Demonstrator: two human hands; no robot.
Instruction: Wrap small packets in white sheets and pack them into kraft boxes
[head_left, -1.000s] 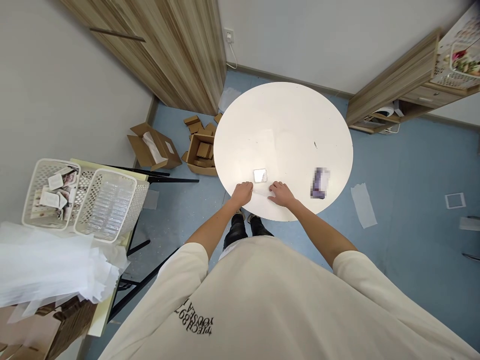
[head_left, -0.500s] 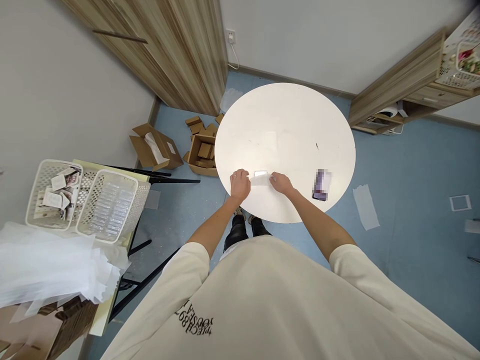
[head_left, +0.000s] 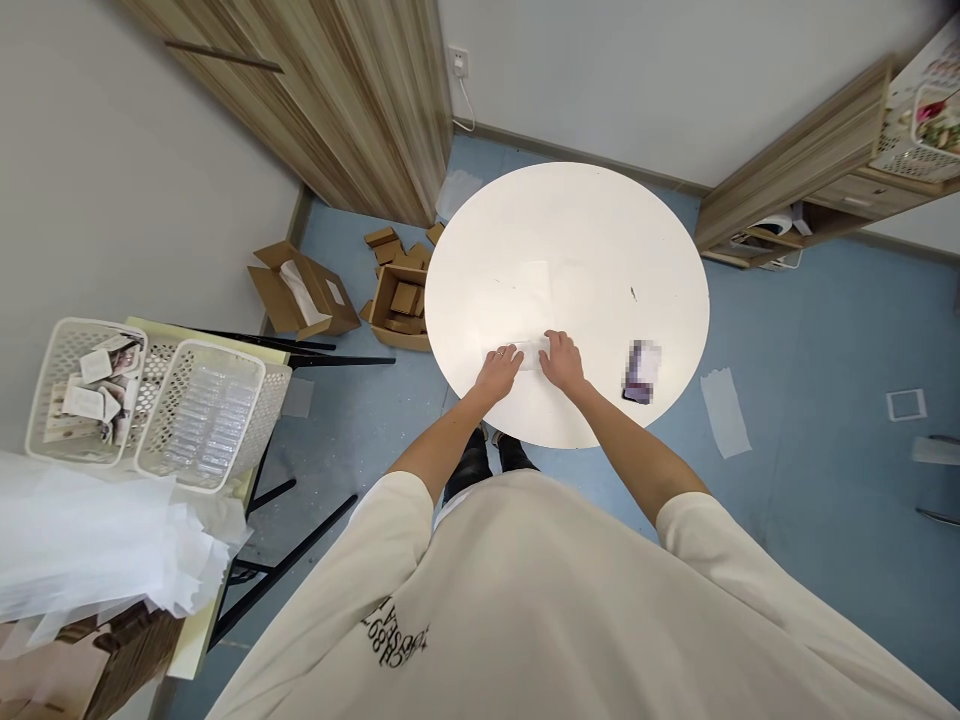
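Observation:
A translucent white sheet [head_left: 531,355] lies on the round white table [head_left: 600,240], close to the edge nearest me. It spreads over a small clear piece whose kind I cannot make out. My left hand [head_left: 500,372] rests on the left part of the sheet, its fingers stretched out and slightly spread. At the right end, my right hand [head_left: 562,361] touches the sheet with thumb and fingers apart. Both palms face down, and the sheet shows in the gap between the hands. Farther right on the table is a blurred-out purple and white object [head_left: 641,372], apart from both hands.
On the left, a side table [head_left: 196,640] holds a basket of clear plastic boxes [head_left: 202,420], a basket of printed pieces [head_left: 94,400] and a stack of white sheets [head_left: 90,540]. Open cardboard boxes [head_left: 304,290] stand on the floor. A wooden shelf [head_left: 795,150] is at right.
My left hand has moved right and inward, from pinching the sheet's left end to lying on it. My right hand has shifted slightly up, its fingers more extended. The sheet now lies flatter.

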